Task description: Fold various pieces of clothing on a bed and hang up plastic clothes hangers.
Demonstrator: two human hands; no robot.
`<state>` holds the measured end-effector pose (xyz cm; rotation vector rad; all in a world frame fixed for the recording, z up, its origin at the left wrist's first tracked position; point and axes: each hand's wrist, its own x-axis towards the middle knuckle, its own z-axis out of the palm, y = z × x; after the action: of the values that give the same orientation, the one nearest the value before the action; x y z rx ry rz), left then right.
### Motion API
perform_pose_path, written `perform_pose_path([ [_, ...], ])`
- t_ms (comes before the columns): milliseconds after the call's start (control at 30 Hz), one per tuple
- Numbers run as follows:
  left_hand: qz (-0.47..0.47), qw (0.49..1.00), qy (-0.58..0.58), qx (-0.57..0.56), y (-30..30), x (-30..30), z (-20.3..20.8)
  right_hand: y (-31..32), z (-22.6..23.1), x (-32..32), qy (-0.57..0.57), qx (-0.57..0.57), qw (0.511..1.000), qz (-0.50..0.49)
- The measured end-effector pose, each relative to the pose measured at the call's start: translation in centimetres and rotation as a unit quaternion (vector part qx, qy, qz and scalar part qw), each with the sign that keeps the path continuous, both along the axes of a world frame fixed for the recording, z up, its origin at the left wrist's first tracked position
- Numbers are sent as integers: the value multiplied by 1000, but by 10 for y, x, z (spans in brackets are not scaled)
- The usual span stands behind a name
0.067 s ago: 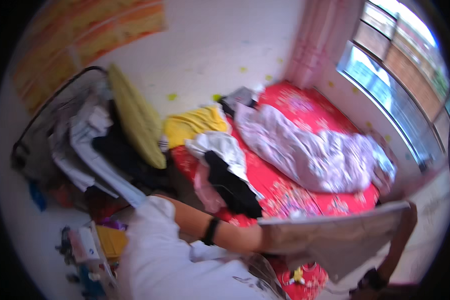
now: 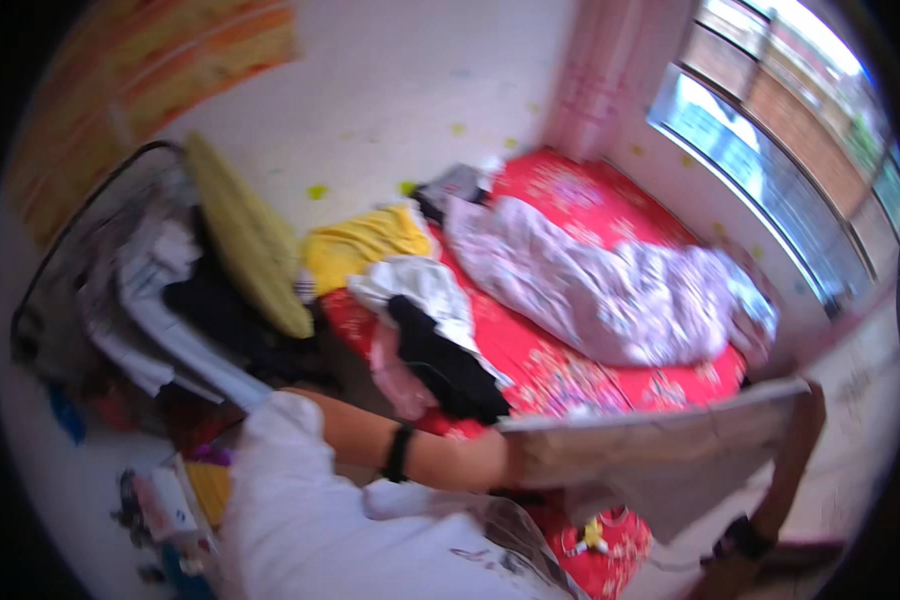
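A grey-brown garment (image 2: 660, 450) with a pale upper edge is stretched between my two hands, above the near side of the bed. My left hand (image 2: 492, 460) grips its left end; the fingers are hidden in or behind the cloth. At the far right corner, my right hand (image 2: 810, 400) is closed on the upper edge, and the cloth hangs down from there. Its exact kind is blurred. Each of my wrists carries a black band. Beneath the cloth, part of a red flowered sheet (image 2: 610, 560) shows with a small yellow-and-white figure on it.
On the red bed (image 2: 540, 350) lie a crumpled lilac quilt (image 2: 610, 285), a yellow cloth (image 2: 370, 245), a white garment (image 2: 425, 290) and a black garment (image 2: 445, 365). Hanging clothes (image 2: 150, 280) and a yellow-green cushion (image 2: 240, 235) stand left. A window (image 2: 760, 130) is at the right.
The whole view has shifted slightly, so the room appears farther left. Both hands still hold the stretched garment in nearly the same pose.
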<state>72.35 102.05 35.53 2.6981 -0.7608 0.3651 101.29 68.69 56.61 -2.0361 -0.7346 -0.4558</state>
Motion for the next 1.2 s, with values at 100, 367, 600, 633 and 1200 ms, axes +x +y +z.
perform_pose_path([
  [100, 25, 989, 4, 146, 22, 0, 78, 23, 8, -26, 25, 24, 999, 11],
  [367, 78, 964, -253, 26, 54, 47, 146, 26, 25, -85, 291, 229, 921, 121],
  [600, -63, 939, -33, -337, 52, 77, 154, 5, 22, -124, 357, 63, 914, 183],
  [633, -142, 927, 15, -346, 51, 79, 156, 5, 21, -127, 367, 40, 911, 185],
  [1200, -480, 768, 198, -375, 17, 115, 193, 171, -10, -99, -79, -178, 925, 327],
])
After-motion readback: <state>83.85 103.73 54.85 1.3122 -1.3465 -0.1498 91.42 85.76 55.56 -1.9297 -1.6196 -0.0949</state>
